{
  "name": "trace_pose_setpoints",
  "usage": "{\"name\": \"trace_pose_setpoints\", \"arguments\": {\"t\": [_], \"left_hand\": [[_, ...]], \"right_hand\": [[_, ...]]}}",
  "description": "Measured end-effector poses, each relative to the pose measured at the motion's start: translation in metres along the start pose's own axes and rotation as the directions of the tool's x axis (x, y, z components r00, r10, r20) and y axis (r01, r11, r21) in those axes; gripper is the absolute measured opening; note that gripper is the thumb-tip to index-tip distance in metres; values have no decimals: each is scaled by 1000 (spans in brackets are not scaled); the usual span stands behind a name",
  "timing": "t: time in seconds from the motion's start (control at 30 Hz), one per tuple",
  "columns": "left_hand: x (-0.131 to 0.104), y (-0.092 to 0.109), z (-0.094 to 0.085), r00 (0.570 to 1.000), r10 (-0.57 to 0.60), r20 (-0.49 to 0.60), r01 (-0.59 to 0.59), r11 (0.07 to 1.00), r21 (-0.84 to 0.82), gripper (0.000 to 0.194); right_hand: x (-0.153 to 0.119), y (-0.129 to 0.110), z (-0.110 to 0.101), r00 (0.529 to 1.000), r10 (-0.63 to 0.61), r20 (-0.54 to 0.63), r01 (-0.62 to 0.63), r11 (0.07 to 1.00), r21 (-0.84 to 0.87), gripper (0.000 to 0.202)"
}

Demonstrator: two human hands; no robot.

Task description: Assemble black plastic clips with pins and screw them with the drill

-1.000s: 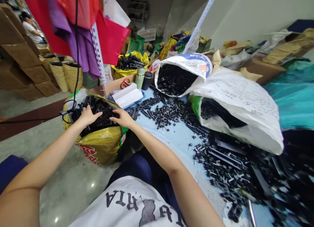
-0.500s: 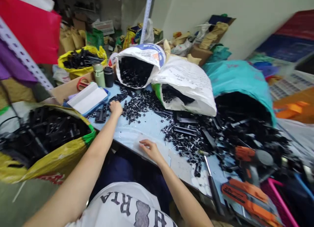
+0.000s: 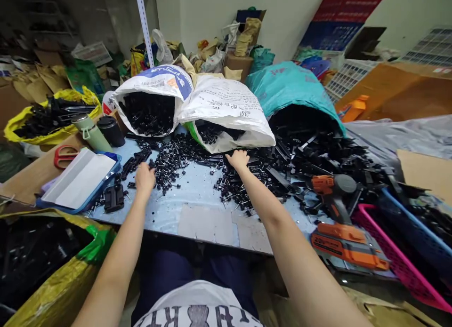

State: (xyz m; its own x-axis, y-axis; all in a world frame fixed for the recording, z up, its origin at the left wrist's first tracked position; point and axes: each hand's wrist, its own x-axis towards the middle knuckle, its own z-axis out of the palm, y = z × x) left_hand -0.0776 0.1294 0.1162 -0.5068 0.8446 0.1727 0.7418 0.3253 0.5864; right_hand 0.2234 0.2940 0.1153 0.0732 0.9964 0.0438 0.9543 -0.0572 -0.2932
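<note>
My left hand [image 3: 145, 177] is closed at the left edge of a heap of small black parts with pins [image 3: 169, 164]; whatever its fingers grip is too small to make out. Further right, my right hand [image 3: 238, 159] reaches into black parts just below the mouth of the middle white sack [image 3: 229, 99]; its fingertips are partly lost among the parts. Another white sack [image 3: 180, 80] and a teal sack [image 3: 293, 84] lie open, with black parts inside or spilling out. A larger black part [image 3: 114, 198] rests left of my left hand.
An orange cordless drill [image 3: 348, 242] stands at the right, beside a pink basket [image 3: 395, 266] and a blue basket [image 3: 420, 219]. At left are a blue tray [image 3: 84, 207], red scissors [image 3: 65, 156], a green flask [image 3: 93, 134], a black cup [image 3: 111, 131] and yellow sacks [image 3: 45, 289].
My right hand has moved from the table's front edge forward to the parts by the middle sack. My left hand remains near the parts at left. The view has turned right.
</note>
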Motion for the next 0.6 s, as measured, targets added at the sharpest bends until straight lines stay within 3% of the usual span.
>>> {"name": "trace_pose_setpoints", "arguments": {"t": [0.13,0.27,0.33,0.43,0.5,0.6], "left_hand": [[-55,2,26,977,166,136,-133,967,-219,13],[-112,8,41,955,112,276,1,925,-379,18],[-129,8,42,939,105,328,39,914,-403,18],[-141,6,42,937,115,329,47,894,-446,14],[-146,5,44,936,136,326,38,879,-475,11],[-155,5,47,923,155,353,46,864,-501,12]], "right_hand": [[5,-14,-1,998,-35,47,33,999,32,39],[-44,12,1,978,-149,144,131,983,125,43],[-87,33,6,926,-267,267,171,927,333,57],[-157,55,20,784,-454,424,183,821,541,77],[-194,58,31,781,-473,408,287,852,437,67],[-221,45,44,825,-523,215,469,845,257,53]]}}
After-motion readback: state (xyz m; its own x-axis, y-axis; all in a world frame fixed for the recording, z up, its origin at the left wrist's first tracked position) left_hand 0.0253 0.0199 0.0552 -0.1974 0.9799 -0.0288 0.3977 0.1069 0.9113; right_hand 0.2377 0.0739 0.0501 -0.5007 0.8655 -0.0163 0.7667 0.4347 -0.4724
